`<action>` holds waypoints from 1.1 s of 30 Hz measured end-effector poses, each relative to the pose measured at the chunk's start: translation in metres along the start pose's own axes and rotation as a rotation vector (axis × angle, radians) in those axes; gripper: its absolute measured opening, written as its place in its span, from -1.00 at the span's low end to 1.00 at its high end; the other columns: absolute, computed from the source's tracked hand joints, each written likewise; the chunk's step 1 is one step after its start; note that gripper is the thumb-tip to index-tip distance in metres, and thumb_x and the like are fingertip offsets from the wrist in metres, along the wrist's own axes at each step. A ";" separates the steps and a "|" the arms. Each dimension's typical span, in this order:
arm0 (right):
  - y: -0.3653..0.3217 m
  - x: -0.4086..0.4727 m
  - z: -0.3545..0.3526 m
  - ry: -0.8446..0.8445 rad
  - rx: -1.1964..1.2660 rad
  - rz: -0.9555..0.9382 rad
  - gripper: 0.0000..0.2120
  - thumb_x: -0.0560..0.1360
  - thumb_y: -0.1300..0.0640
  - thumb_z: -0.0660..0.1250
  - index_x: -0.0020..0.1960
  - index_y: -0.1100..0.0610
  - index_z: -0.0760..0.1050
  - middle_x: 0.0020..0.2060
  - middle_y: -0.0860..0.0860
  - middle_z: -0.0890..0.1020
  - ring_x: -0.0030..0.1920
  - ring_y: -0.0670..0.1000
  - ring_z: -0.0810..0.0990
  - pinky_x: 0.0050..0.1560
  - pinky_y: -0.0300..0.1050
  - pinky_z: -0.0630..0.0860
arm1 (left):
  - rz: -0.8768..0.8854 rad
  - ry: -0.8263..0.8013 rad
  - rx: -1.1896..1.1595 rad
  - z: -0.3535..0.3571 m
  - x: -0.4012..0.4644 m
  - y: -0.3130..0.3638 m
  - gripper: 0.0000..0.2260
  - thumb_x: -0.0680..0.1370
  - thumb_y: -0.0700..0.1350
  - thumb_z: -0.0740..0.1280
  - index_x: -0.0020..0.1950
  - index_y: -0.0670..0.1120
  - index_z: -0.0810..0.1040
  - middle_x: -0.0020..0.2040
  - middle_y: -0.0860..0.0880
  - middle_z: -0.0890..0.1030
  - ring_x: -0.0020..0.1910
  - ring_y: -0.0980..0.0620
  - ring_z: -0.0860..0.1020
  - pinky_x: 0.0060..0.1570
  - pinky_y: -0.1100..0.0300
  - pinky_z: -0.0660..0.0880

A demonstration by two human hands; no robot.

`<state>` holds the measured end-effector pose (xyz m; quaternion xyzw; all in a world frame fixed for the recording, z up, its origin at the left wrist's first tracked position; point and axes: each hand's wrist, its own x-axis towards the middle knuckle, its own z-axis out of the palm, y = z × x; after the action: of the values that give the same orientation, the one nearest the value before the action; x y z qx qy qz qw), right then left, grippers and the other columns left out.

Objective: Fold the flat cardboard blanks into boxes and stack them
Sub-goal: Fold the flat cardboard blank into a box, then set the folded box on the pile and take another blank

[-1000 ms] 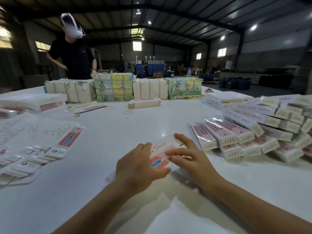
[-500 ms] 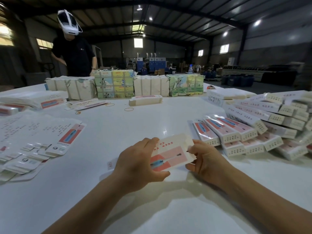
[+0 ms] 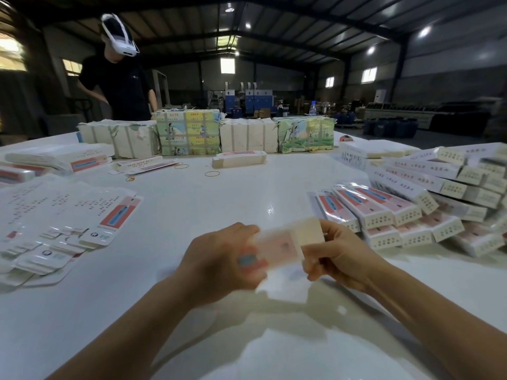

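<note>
I have one blank [image 3: 277, 249] up off the white table [image 3: 247, 193], held between both hands just in front of me, and it is blurred, so I cannot tell how many creases are set. My left hand [image 3: 219, 261] has its fingers curled round the blank's left end; my right hand [image 3: 340, 256] pinches the right end, where a plain cream flap [image 3: 310, 231] stands up. I judge this one to be mid-fold, not yet a closed box. To my right, a large heap of finished boxes [image 3: 428, 193] lies in rough overlapping layers, so a good share of the work looks done. To my left, a fanned spread of flat blanks [image 3: 68, 215] lies unfolded, and bundled packs [image 3: 189, 133] sit along the far edge, near a person [image 3: 118, 83] standing there. Plenty is left, I reckon: finish this box, add it to the heap, then work through the spread.
</note>
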<state>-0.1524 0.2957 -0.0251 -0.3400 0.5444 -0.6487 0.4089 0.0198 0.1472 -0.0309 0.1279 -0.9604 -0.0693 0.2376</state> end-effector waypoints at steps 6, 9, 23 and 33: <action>0.003 0.000 0.004 0.115 0.066 -0.100 -0.64 0.37 0.32 0.40 0.15 0.21 0.49 -0.24 0.19 0.63 -0.42 0.06 0.58 -0.43 -0.11 0.57 | -0.094 -0.028 -0.110 -0.007 0.000 -0.007 -0.48 0.37 0.25 0.35 0.28 0.16 0.38 0.16 0.18 0.52 -0.10 0.09 0.56 -0.11 0.32 0.56; 0.011 -0.001 0.004 0.447 -0.267 -0.414 -0.80 0.48 0.26 0.37 0.08 0.09 0.50 -0.30 0.05 0.59 -0.41 -0.06 0.56 -0.44 -0.20 0.52 | -0.170 -0.055 -0.128 -0.009 0.000 -0.009 -0.42 0.29 0.30 0.27 0.27 0.15 0.39 0.12 0.17 0.51 -0.06 0.09 0.56 -0.07 0.19 0.58; 0.035 -0.006 0.033 0.359 -0.536 -0.436 -0.51 0.52 0.26 0.33 0.37 -0.09 0.37 -0.29 -0.11 0.62 -0.29 -0.17 0.52 -0.14 -0.18 0.55 | -0.187 -0.131 -0.205 0.008 0.003 -0.010 -0.53 0.41 0.25 0.36 0.25 0.13 0.39 0.16 0.15 0.52 -0.09 0.06 0.58 -0.06 0.19 0.59; 0.027 -0.009 0.033 0.311 -0.430 -0.375 -0.74 0.50 0.24 0.34 0.16 0.03 0.56 -0.17 -0.04 0.59 -0.30 -0.16 0.53 -0.32 -0.30 0.48 | -0.154 -0.118 -0.220 0.011 0.001 -0.007 -0.47 0.41 0.24 0.38 0.30 0.11 0.37 0.19 0.13 0.51 -0.09 0.03 0.58 -0.08 0.24 0.59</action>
<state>-0.1147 0.2881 -0.0456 -0.4096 0.6530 -0.6269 0.1129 0.0155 0.1409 -0.0412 0.1699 -0.9467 -0.1995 0.1873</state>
